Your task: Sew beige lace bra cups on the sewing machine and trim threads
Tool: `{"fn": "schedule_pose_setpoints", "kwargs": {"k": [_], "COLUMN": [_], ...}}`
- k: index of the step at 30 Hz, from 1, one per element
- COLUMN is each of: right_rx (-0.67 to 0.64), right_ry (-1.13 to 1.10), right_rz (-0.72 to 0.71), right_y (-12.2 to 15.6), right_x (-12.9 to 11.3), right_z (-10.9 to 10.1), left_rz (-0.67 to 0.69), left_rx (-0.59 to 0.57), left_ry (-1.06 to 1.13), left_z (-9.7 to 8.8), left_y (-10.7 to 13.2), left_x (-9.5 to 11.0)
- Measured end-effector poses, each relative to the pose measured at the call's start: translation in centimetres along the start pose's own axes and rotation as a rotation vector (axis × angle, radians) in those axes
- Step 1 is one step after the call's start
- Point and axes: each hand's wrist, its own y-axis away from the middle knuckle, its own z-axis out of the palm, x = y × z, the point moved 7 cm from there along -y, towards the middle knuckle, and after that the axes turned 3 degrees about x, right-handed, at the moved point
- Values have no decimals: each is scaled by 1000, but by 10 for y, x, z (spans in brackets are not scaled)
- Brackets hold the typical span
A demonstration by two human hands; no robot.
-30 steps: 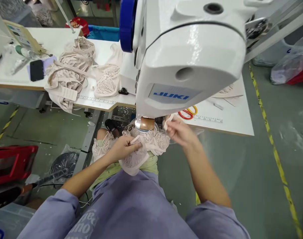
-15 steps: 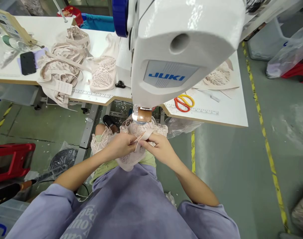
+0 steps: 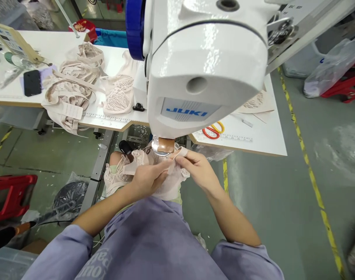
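Observation:
A beige lace garment piece (image 3: 171, 186) lies over my lap, just below the head of a white JUKI sewing machine (image 3: 201, 70). My left hand (image 3: 148, 177) is closed on the lace and a beige strap end. My right hand (image 3: 196, 169) pinches the same strap and lace edge near the machine's metal foot part (image 3: 163, 145). Both hands meet close together under the machine head.
A white worktable (image 3: 253, 136) carries a pile of beige lace garments (image 3: 75, 85), a black phone (image 3: 32, 82), red and yellow scissors (image 3: 213, 130) and a ruler strip. Red crates (image 3: 8, 194) stand at the left on the green floor with yellow line marks.
My right hand came in from the right and met the left hand on the lace. Both hands then lifted the strap end closer to the machine's foot.

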Motion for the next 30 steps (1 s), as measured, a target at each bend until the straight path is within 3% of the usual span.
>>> {"fn": "schedule_pose_setpoints", "kwargs": {"k": [3,8,11,16,21,30], "right_rx": [66,155,211,341,319,283], "right_ry": [-51,33,196,538,569,583], "right_rz": [33,17,-83,-289,-250,-263], "right_y": [-16,-45,-60,-79,-93,-98], "right_x": [7,8,-4,-19,-6,-6], "right_z": [-17,-31,-31,-27,-22,-22], "left_rz": [117,-79,-148,-140,-201,-164], "left_rx": [-21,15,-22,-18,-90,-72], "left_ry": [-178,-72,-11,-25,65,-15], "left_z": [-18,-43,-43,-43,-37,-33], "left_y": [-18,-37,-38,-40,-39,-42], "left_x": [7,-1,-3,2,4,6]}}
